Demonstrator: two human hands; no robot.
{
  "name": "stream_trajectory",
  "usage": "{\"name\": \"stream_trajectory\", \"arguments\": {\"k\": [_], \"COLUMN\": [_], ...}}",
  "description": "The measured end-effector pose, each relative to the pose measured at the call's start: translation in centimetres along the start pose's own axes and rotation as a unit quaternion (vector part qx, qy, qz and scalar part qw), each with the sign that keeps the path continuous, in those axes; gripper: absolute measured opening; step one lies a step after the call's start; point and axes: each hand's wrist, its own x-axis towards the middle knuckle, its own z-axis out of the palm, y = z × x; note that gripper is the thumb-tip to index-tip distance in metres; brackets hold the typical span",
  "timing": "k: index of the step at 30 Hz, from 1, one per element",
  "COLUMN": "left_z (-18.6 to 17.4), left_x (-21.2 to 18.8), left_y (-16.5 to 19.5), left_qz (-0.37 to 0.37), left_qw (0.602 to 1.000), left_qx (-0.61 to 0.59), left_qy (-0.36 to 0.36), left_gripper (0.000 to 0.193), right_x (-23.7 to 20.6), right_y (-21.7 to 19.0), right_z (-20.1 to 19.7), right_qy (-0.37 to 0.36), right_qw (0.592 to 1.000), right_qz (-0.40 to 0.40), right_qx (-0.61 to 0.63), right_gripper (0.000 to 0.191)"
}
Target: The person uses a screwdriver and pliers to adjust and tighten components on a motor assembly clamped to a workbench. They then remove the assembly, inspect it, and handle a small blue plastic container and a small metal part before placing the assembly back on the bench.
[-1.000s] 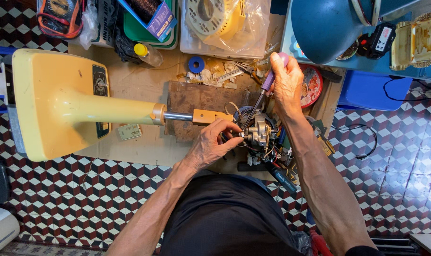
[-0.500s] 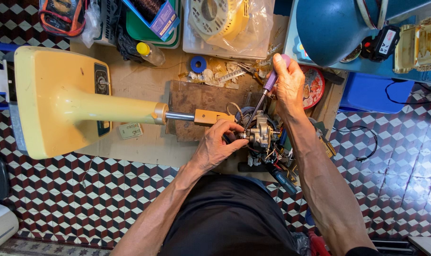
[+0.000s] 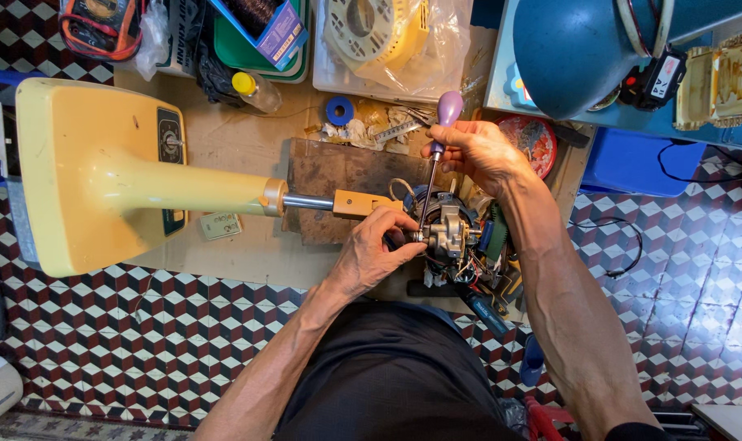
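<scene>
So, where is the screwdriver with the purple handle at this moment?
In the head view, the screwdriver is right of centre, held in the right hand; its tip points down to the fan motor, which the left hand steadies.

A single head-worn camera looks straight down from above the person's lap, fairly near. It takes in both forearms, the cardboard-covered work area (image 3: 248, 147) and the patterned tile floor (image 3: 102, 343) around it.
</scene>
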Motion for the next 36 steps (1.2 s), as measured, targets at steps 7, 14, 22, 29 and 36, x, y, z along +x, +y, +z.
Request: {"name": "stream_trajectory", "arguments": {"k": [7, 14, 22, 29, 36], "left_z": [-0.1, 0.0, -0.2, -3.7, -2.5], "left_x": [-0.1, 0.1, 0.1, 2.4, 12.8], "left_y": [0.0, -0.4, -0.3, -0.8, -3.1], "left_qz": [-0.012, -0.003, 0.007, -0.127, -0.118], "left_qw": [1.000, 1.000, 1.000, 0.984, 0.977], "left_qx": [-0.006, 0.003, 0.001, -0.122, -0.092], "left_qy": [0.003, -0.003, -0.016, 0.013, 0.154], "left_gripper": [0.029, 0.029, 0.030, 0.041, 0.074], "right_x": [0.2, -0.1, -2.7, -2.2, -1.8], "right_y": [0.5, 0.8, 0.5, 0.3, 0.7], "right_z": [-0.5, 1.0, 2.1, 2.3, 2.9], "right_qy": [0.039, 0.037, -0.096, -0.060, -0.006], "right_qw": [0.998, 0.997, 0.991, 0.987, 0.975], "right_qz": [0.026, 0.065, 0.091, 0.086, 0.077], "right_qx": [-0.053, -0.034, -0.034, -0.118, -0.207], "right_gripper": [0.024, 0.024, 0.011, 0.022, 0.036]}}
